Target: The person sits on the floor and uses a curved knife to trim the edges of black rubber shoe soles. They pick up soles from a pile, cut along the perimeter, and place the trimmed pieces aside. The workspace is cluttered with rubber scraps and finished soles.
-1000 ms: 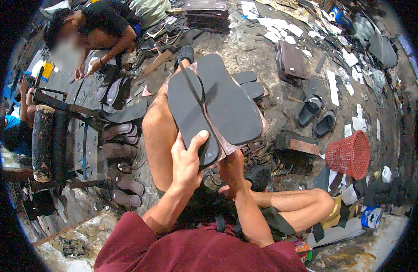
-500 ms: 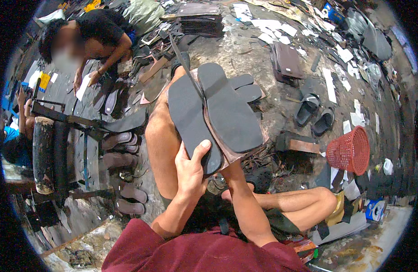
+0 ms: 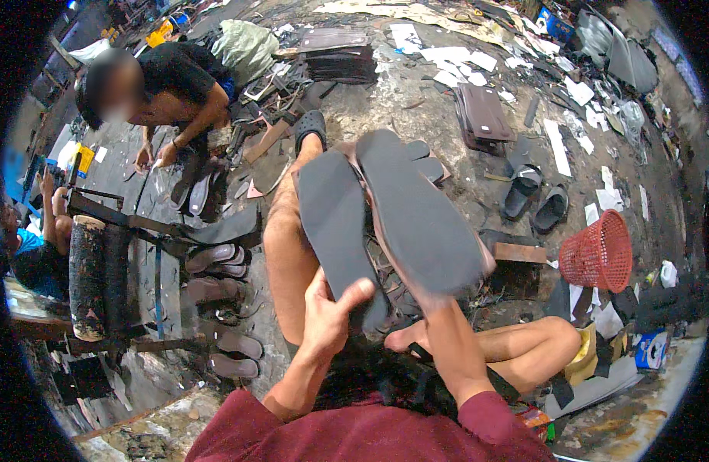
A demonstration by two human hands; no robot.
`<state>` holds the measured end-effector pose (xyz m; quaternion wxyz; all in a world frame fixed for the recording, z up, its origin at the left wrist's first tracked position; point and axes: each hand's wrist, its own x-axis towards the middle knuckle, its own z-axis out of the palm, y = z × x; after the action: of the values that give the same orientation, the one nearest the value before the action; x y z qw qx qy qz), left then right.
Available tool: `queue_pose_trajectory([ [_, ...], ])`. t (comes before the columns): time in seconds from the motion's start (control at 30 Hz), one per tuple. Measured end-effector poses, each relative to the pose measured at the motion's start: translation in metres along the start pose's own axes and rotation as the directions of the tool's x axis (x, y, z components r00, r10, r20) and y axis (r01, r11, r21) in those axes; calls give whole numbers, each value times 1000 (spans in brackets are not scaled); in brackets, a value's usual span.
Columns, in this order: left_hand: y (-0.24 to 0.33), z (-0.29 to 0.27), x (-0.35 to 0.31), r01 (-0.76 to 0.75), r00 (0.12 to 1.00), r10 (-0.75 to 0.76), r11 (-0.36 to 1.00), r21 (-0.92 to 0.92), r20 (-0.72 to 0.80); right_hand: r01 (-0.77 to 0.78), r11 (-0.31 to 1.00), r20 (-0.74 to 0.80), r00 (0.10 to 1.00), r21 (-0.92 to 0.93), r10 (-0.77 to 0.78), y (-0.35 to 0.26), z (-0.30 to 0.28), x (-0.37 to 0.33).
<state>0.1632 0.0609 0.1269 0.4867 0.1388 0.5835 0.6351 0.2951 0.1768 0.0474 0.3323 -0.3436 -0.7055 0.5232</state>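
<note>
Two large grey soles [image 3: 425, 219] in two hands [image 3: 327, 313]

Can see a red perforated basket [image 3: 595, 252] at right, near dark sandals [image 3: 551, 212] and white paper scraps [image 3: 556, 148]. Can also make out, at upper left, a pale sack [image 3: 245, 50] beside a person in black [image 3: 173, 73].

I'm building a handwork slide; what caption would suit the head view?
The left hand holds a gray shoe sole beside a second gray sole, right hand hidden underneath.

Floor [image 3: 404, 100] bears paper scraps [image 3: 557, 146], red basket [image 3: 598, 254], 2 black sandals [image 3: 518, 199].
</note>
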Motion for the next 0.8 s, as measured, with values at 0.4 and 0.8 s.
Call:
queue_pose_trajectory([
  [0.4, 38, -47, -16, 206, 973, -176, 953, -222, 148, -786, -229, 672, 293, 574, 680, 30, -3, -124],
  [0.8, 30, -57, -7, 288, 931, -280, 958, -1, 232, -432, 901, 355, 839, -24, 412, 25, -62, -113],
])
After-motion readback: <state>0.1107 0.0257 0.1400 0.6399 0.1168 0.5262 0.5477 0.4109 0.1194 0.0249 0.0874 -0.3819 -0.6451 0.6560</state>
